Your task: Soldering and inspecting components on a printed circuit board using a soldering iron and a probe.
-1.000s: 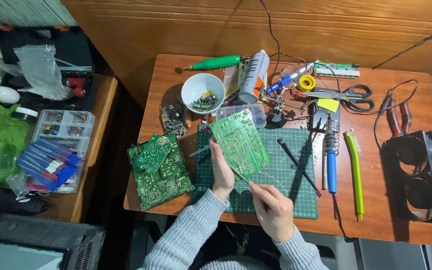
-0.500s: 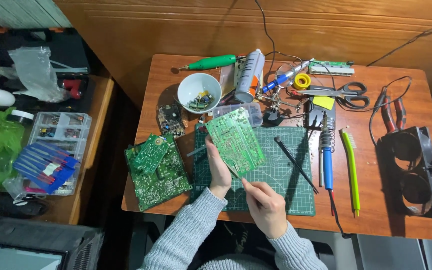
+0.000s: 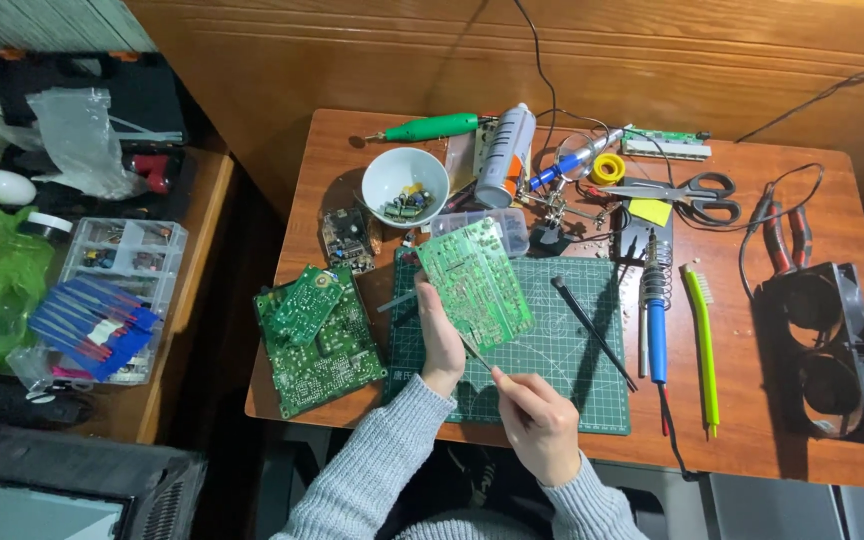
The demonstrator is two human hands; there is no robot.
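**Circuit board held over the cutting mat**

Over the green cutting mat [image 3: 562,350], near the desk's front edge, the left hand [image 3: 440,335] holds a green circuit board [image 3: 475,283] tilted up, fingers curled around its left edge and thumb pressed on its face. The right hand [image 3: 537,420] sits just below, fingers pinched together on a thin tool [image 3: 476,352], probably tweezers, whose tip touches the board's lower corner. The mat's right half lies open, apart from a black probe [image 3: 592,330] lying across it. Left of the mat, two more boards [image 3: 317,335] are stacked at the wooden table [image 3: 802,450] edge. A white bowl [image 3: 404,185] of small parts stands behind, and a blue soldering iron [image 3: 657,325] lies just right of the mat.
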